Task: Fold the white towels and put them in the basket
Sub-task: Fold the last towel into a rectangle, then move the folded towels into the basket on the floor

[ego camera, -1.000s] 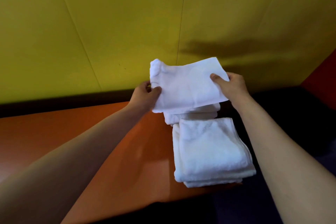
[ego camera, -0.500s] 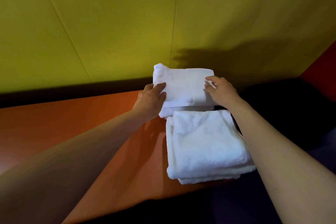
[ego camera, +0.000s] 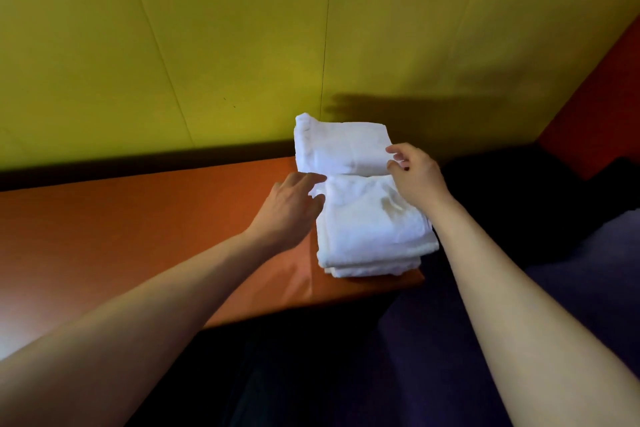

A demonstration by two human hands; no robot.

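Two folded towel piles are seen on the orange table (ego camera: 138, 236), the far pile (ego camera: 341, 149) just behind the near pile (ego camera: 374, 229). The far pile's right edge is touched by the right hand (ego camera: 415, 177), fingers loosely spread. The left hand (ego camera: 291, 208) is held with fingers straight against the near pile's left side.

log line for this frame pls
left hand: open, beside near towel stack | right hand: open, at far towel | basket: unseen

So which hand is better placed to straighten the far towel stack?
Right, probably. The right hand already touches the near right edge of the far towel stack; the left hand lies open lower down, beside the near towel stack.
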